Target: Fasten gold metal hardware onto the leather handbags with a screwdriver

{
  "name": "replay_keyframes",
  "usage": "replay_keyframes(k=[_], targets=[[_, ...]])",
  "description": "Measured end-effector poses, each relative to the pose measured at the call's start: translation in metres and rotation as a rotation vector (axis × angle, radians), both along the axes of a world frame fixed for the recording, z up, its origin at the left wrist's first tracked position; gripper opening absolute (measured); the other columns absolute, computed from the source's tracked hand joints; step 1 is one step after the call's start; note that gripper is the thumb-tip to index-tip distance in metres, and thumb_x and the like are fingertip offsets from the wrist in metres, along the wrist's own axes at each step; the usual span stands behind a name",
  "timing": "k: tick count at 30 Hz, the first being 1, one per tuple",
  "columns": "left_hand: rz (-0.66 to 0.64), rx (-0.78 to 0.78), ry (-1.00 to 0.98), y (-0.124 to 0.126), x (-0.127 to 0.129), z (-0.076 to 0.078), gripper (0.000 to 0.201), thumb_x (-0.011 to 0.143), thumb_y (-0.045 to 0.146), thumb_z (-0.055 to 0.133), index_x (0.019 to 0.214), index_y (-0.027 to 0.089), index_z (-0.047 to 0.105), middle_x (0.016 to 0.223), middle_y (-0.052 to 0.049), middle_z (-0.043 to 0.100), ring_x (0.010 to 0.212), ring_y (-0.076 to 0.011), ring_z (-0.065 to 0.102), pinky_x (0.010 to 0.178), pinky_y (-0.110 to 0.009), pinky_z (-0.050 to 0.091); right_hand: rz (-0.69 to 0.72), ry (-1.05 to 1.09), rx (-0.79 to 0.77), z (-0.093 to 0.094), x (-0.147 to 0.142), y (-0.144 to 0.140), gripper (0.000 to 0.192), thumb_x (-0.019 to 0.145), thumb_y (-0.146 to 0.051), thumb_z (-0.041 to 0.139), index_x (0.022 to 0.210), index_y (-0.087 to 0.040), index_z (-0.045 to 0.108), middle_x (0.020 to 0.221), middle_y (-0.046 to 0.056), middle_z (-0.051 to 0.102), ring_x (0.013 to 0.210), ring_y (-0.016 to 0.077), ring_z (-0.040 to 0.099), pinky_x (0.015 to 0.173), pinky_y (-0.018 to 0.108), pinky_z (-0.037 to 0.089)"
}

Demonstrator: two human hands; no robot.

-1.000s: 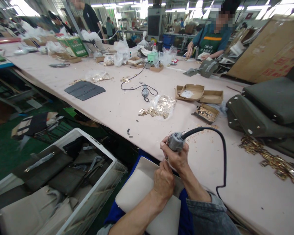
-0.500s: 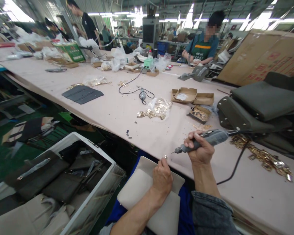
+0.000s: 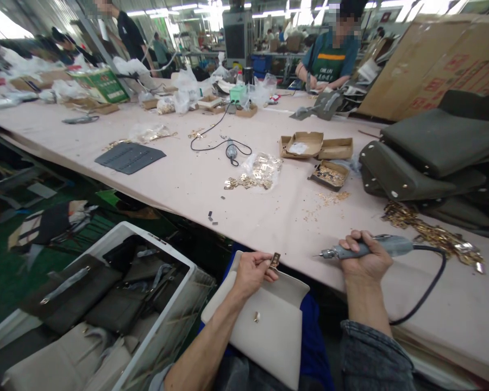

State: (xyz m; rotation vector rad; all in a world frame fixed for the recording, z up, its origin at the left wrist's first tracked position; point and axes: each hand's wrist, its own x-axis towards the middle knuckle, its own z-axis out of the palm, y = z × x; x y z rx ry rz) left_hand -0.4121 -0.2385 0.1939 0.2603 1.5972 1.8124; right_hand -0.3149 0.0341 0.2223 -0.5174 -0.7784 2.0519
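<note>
On my lap lies a cream handbag (image 3: 277, 336) with its flap raised and a small gold turn lock (image 3: 256, 316) on its front. My left hand (image 3: 250, 274) is closed, pinching a small gold metal plate (image 3: 275, 260) at the flap's edge; I cannot tell whether the plate is fixed to the flap. Wrapped around a grey electric screwdriver (image 3: 375, 247), my right hand (image 3: 367, 258) rests over the table's near edge. The bit points left, apart from the bag, and a black cord loops down from the tool's back end.
A white crate (image 3: 179, 271) of finished bags stands at left. The table (image 3: 179, 190) carries a bag of gold fittings (image 3: 263, 168), a small box of screws (image 3: 330, 175), loose gold hardware (image 3: 440, 236) and stacked dark bags (image 3: 444, 146). A co-worker (image 3: 330, 60) works across the table.
My right hand has moved right with the screwdriver, away from the left hand. My left hand has turned, showing the gold plate more fully, and the bag's turn lock has come into view.
</note>
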Motion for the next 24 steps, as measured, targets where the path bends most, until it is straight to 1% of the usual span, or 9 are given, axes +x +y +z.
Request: replay_keyframes(k=[2, 4, 5, 7, 11, 14, 16, 21, 24], targets=[[-0.073, -0.002, 0.012, -0.001, -0.005, 0.002, 0.039, 0.081, 0.041, 0.072, 0.098, 0.005, 0.075, 0.082, -0.014, 0.077, 0.054, -0.0180, 0.072, 0.049, -0.024, 0.058, -0.022, -0.017, -0.026, -0.004, 0.002, 0.003, 0.016, 0.069, -0.014, 0.068, 0.074, -0.017, 0.053, 0.076, 0.000, 0.059, 0.048, 0.0066, 0.045, 0.048, 0.022, 0.046], [-0.158, -0.025, 0.029, -0.002, -0.010, 0.002, 0.036, 0.083, 0.041, 0.071, 0.092, 0.006, 0.074, 0.065, -0.009, 0.073, 0.050, -0.0183, 0.070, 0.046, -0.022, 0.056, -0.044, -0.016, -0.069, -0.007, 0.003, 0.006, 0.020, 0.068, -0.014, 0.071, 0.075, -0.016, 0.053, 0.076, -0.001, 0.059, 0.048, 0.0057, 0.044, 0.048, 0.021, 0.046], [-0.201, -0.043, 0.039, -0.002, -0.012, 0.001, 0.035, 0.085, 0.041, 0.070, 0.091, 0.006, 0.073, 0.060, -0.007, 0.071, 0.049, -0.0183, 0.070, 0.046, -0.021, 0.055, -0.053, -0.005, -0.089, -0.008, 0.003, 0.007, 0.021, 0.068, -0.014, 0.073, 0.076, -0.016, 0.053, 0.076, -0.001, 0.059, 0.048, 0.0052, 0.044, 0.048, 0.020, 0.045], [-0.274, -0.030, 0.034, -0.002, -0.018, -0.003, 0.037, 0.088, 0.043, 0.068, 0.094, 0.007, 0.073, 0.060, -0.007, 0.071, 0.051, -0.0187, 0.071, 0.047, -0.021, 0.056, -0.062, 0.027, -0.111, -0.009, 0.002, 0.010, 0.024, 0.067, -0.015, 0.075, 0.076, -0.016, 0.053, 0.076, -0.002, 0.058, 0.048, 0.0043, 0.043, 0.048, 0.019, 0.044], [-0.359, 0.027, 0.007, -0.002, -0.024, -0.008, 0.049, 0.089, 0.052, 0.069, 0.103, 0.006, 0.075, 0.069, -0.013, 0.076, 0.060, -0.0213, 0.075, 0.057, -0.025, 0.060, -0.074, 0.068, -0.110, -0.013, 0.002, 0.013, 0.027, 0.067, -0.017, 0.078, 0.076, -0.016, 0.053, 0.077, -0.002, 0.058, 0.048, 0.0037, 0.042, 0.048, 0.019, 0.044], [-0.357, 0.051, 0.009, -0.004, -0.025, -0.006, 0.056, 0.085, 0.058, 0.073, 0.105, 0.007, 0.076, 0.084, -0.017, 0.078, 0.069, -0.0239, 0.076, 0.064, -0.029, 0.062, -0.081, 0.082, -0.109, -0.015, 0.003, 0.012, 0.027, 0.068, -0.018, 0.079, 0.077, -0.017, 0.054, 0.077, -0.003, 0.058, 0.048, 0.0036, 0.042, 0.048, 0.019, 0.044], [-0.326, 0.023, 0.016, -0.004, -0.024, -0.005, 0.056, 0.083, 0.059, 0.074, 0.104, 0.008, 0.077, 0.092, -0.017, 0.078, 0.072, -0.0246, 0.077, 0.066, -0.031, 0.063, -0.077, 0.085, -0.102, -0.016, 0.003, 0.012, 0.027, 0.069, -0.018, 0.079, 0.077, -0.017, 0.053, 0.077, -0.004, 0.058, 0.048, 0.0033, 0.042, 0.049, 0.018, 0.045], [-0.249, -0.031, 0.021, 0.001, -0.019, -0.006, 0.052, 0.083, 0.059, 0.074, 0.094, 0.009, 0.077, 0.079, -0.013, 0.077, 0.066, -0.0238, 0.075, 0.061, -0.029, 0.061, -0.086, 0.064, -0.084, -0.016, -0.001, 0.014, 0.029, 0.069, -0.019, 0.080, 0.078, -0.018, 0.052, 0.077, -0.005, 0.058, 0.048, 0.0034, 0.043, 0.049, 0.018, 0.045], [-0.201, -0.040, 0.006, 0.004, -0.016, -0.011, 0.050, 0.082, 0.059, 0.074, 0.091, 0.010, 0.076, 0.077, -0.012, 0.076, 0.065, -0.0226, 0.075, 0.060, -0.027, 0.060, -0.095, 0.050, -0.071, -0.016, -0.003, 0.014, 0.030, 0.069, -0.020, 0.081, 0.079, -0.018, 0.052, 0.077, -0.004, 0.058, 0.048, 0.0035, 0.043, 0.049, 0.018, 0.045]])
